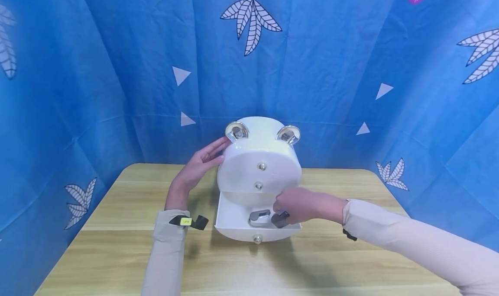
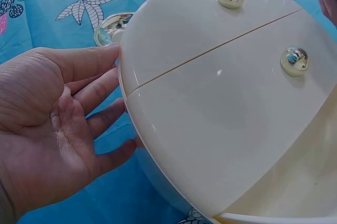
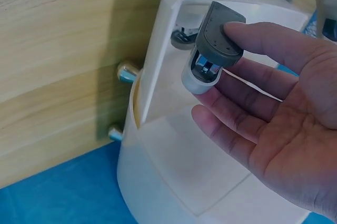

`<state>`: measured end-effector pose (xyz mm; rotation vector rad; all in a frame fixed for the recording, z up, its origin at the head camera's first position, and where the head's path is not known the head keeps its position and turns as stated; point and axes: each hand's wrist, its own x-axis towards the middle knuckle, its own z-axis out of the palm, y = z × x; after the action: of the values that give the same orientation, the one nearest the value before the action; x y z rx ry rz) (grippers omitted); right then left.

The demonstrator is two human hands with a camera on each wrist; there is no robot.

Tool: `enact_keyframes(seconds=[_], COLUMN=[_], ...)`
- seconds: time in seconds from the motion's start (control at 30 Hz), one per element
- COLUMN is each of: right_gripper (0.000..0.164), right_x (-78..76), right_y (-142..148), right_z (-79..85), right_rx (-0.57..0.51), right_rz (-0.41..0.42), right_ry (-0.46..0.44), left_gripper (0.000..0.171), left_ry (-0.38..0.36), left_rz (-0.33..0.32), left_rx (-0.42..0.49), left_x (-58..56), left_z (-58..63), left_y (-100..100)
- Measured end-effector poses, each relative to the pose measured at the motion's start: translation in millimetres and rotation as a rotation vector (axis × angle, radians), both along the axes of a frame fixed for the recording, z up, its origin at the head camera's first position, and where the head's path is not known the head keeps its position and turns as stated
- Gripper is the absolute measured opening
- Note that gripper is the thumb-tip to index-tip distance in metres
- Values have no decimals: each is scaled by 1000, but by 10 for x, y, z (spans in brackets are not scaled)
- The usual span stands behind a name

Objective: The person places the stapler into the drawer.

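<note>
A white rounded drawer box (image 1: 259, 170) with shiny gold ears stands on the table, its bottom drawer (image 1: 234, 234) pulled out. My left hand (image 1: 196, 168) rests its fingertips against the box's left side, fingers nearly straight, as the left wrist view also shows. Over the right part of the drawer, my right hand (image 1: 299, 204) pinches a small grey-and-white device (image 3: 218, 34) between thumb and fingers. The device has a dark grey cap and a white rounded body with metal inside; its exact kind is unclear. A similar grey-and-white device (image 1: 260, 217) lies in the drawer.
Round gold knobs (image 1: 262, 166) mark the upper drawers, which are closed. The light wood table (image 1: 136, 244) runs back to a blue curtain (image 1: 156, 49) with leaf prints, which also hangs at both sides. Black straps (image 1: 199, 222) circle the wrists.
</note>
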<state>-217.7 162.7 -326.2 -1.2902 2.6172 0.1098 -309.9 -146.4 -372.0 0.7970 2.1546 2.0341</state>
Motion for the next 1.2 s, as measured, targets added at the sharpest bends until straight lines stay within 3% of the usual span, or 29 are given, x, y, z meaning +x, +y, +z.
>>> enact_keyframes(seconds=[0.13, 0.5, 0.87, 1.2], right_gripper=[14, 15, 13, 15], right_x=[-6, -68, -174, -257], right_y=[-42, -79, -89, -99], right_z=[-21, -234, -363, -491], right_rx=[31, 136, 76, 75], right_rz=[-11, 4, -27, 47], right_ry=[-12, 23, 47, 220], left_gripper=[61, 61, 61, 61], left_ry=[0, 6, 8, 13], left_rz=[4, 4, -5, -10], left_rx=[-2, -4, 8, 18], left_x=[8, -7, -17, -10], left_z=[7, -11, -22, -14], left_y=[-1, -9, -11, -11])
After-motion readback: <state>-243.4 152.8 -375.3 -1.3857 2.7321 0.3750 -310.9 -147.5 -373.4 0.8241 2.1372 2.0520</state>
